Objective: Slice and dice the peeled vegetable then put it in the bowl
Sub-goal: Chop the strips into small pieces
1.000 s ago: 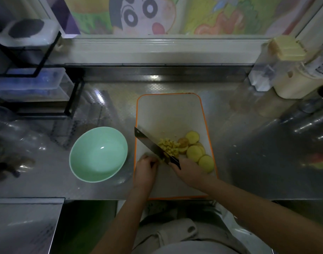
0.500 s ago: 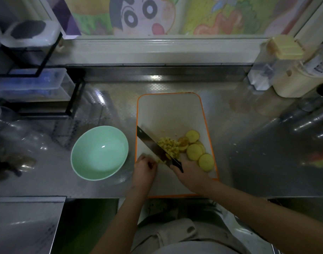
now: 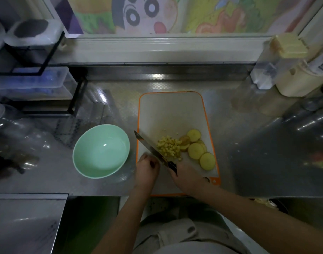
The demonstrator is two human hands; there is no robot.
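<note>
On the worktop (image 3: 239, 125), a green bowl (image 3: 78, 162) sat at nine o'clock from the orange-rimmed cutting board (image 3: 171, 110). The left hand (image 3: 147, 169) lay curled on the board; whether it pinned a piece I could not tell. Just beside it the knife (image 3: 151, 149) pointed to ten o'clock, its handle gripped by the right hand (image 3: 188, 178). The diced vegetable (image 3: 169, 147) touched the blade, with round slices (image 3: 197, 149) at three o'clock.

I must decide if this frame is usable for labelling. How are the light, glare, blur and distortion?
Head view: dim overall, the counter in deep shadow at right. Head view: glare patches on the steel behind the cutting board, one highlight inside the green bowl. Head view: wide-angle bending curves the window sill. Head view: knife, diced pieces and slices slightly soft but readable.
</note>
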